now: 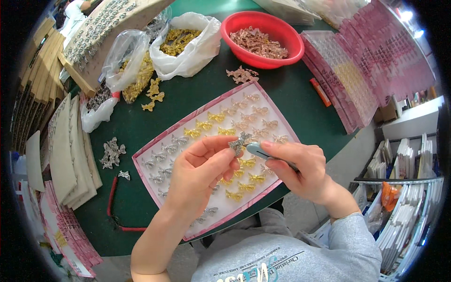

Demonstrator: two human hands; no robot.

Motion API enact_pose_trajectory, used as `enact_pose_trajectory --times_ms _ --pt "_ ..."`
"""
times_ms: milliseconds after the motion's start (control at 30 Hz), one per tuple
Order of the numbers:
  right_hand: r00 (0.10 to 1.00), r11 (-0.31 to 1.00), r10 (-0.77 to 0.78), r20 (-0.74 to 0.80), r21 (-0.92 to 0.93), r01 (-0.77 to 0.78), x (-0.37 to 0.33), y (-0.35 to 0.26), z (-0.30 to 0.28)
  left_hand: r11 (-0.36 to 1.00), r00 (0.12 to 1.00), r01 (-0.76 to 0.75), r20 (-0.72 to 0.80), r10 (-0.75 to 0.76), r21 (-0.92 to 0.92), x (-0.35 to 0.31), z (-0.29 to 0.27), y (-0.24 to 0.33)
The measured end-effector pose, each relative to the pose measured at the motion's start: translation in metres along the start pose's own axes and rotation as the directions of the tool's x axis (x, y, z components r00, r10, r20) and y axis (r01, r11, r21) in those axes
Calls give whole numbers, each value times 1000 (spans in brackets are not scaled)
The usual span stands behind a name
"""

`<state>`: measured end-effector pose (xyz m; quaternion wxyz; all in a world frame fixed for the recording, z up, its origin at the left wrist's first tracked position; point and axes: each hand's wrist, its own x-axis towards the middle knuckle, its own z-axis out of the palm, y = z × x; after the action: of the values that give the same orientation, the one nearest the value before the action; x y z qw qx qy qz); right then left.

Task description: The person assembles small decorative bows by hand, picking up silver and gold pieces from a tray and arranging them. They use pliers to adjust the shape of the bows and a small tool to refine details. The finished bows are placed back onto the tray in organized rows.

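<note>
Over the middle of a display board [206,107], my left hand [193,171] pinches a small silver butterfly-shaped trinket [238,143] between thumb and fingertips. My right hand [303,167] grips a blue-grey tool [257,150], its rounded end touching or very near the trinket; its exact kind is unclear. The board is white with a pink border. Rows of silver trinkets [162,155], yellow-gold trinkets [246,186] and rose-gold trinkets [260,110] stand on it. My hands and forearms hide part of these rows.
On the green table [277,87] lie a red bowl [296,44] of rose-gold pieces, white plastic bags [185,66] with gold pieces, and loose silver pieces [112,152]. An orange-red stick [320,92] lies at right. Pink boards [345,80] and pale boards [66,145] flank the table.
</note>
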<state>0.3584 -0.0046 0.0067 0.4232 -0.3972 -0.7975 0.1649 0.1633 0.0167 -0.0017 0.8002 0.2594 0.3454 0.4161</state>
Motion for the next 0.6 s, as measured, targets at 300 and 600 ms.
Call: enact_pose_trajectory --times_ms 300,600 --pt "1000 1000 -2 -16 1 2 -1 1 0 1000 1000 -12 19 12 15 0 1 -1" --pt "997 983 -71 10 -167 72 -4 -5 0 999 1000 -16 5 16 33 -1 3 -1"
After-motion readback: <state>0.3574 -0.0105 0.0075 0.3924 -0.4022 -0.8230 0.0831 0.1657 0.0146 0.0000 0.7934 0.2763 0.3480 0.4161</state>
